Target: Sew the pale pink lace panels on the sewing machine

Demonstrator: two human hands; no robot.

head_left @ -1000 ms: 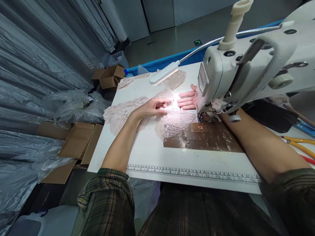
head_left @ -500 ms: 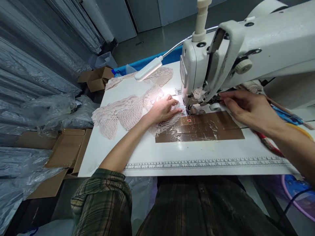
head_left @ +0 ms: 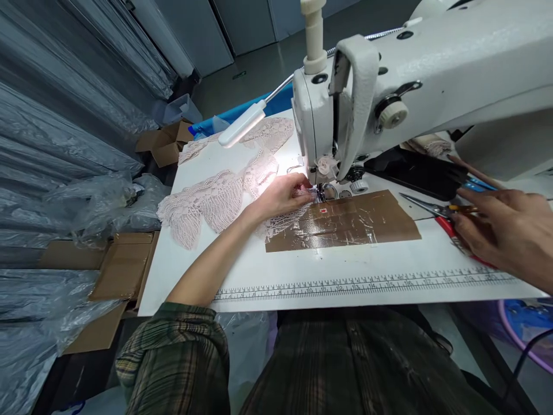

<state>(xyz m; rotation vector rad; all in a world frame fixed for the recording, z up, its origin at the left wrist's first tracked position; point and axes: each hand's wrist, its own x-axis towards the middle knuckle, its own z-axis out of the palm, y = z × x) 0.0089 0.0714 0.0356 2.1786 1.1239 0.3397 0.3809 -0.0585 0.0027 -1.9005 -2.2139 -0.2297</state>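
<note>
My left hand [head_left: 283,196] is closed at the edge of a pale pink lace piece [head_left: 222,196], close beside the presser foot [head_left: 319,193] of a white sewing machine [head_left: 317,124]. Its fingertips pinch together there. Scalloped, fringed lace spreads leftward over the white table [head_left: 242,271]. Over at the right, my right hand [head_left: 505,230] has its fingers curled round the handles of scissors [head_left: 447,222] with red and orange-yellow grips. Their blades point left; the palm hides part of the handles.
Brown tape [head_left: 345,222] covers the table before the needle, with a printed ruler [head_left: 367,286] along the front edge. A black phone-like slab [head_left: 417,172] lies under the machine arm. A slim lamp [head_left: 242,124] hangs above the lace. Cardboard boxes [head_left: 116,265] stand left.
My right hand has left the machine's needle area and moved right to the scissors, uncovering the black slab. My left fingers have drawn closer together at the lace. The view has shifted slightly.
</note>
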